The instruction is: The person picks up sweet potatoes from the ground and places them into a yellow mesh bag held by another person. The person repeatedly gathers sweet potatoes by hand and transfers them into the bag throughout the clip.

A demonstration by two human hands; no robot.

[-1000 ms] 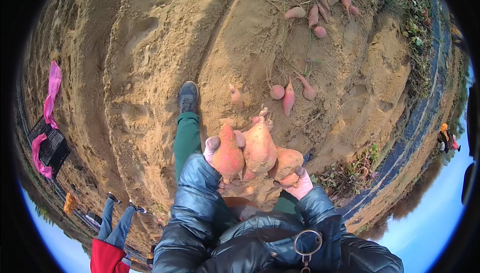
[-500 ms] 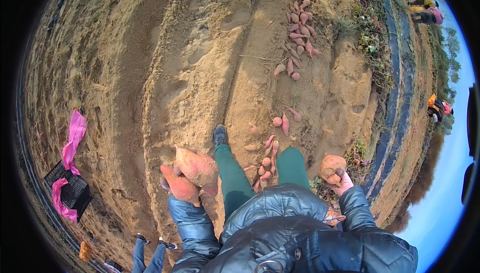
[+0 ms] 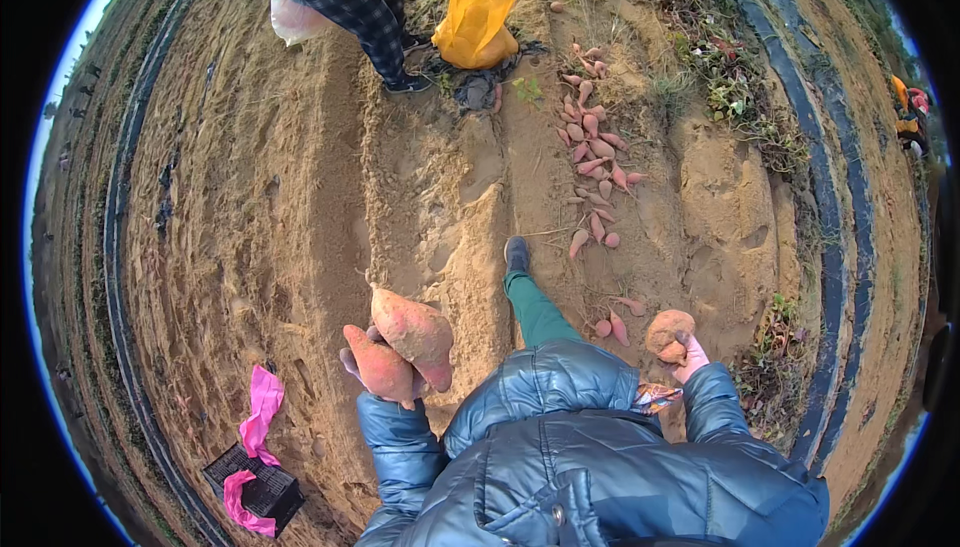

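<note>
Two large sweet potatoes, one broad and orange-pink and one narrower and redder, rest together in my left hand, which is closed around them and mostly hidden underneath. My right hand grips a rounder, soil-coated sweet potato off to the right. Loose pink sweet potatoes lie on the sandy soil a little ahead of that hand. Farther up the row is a long heap of smaller sweet potatoes.
A person stands far ahead with a blue glove on a yellow bag. At lower left lies a black crate with pink cloth. Dried vines and black plastic sheeting run along the right.
My view has shifted, bringing the person and the yellow bag into sight ahead. Both hands keep their sweet potatoes. The sweet potatoes between my legs are now out of sight.
</note>
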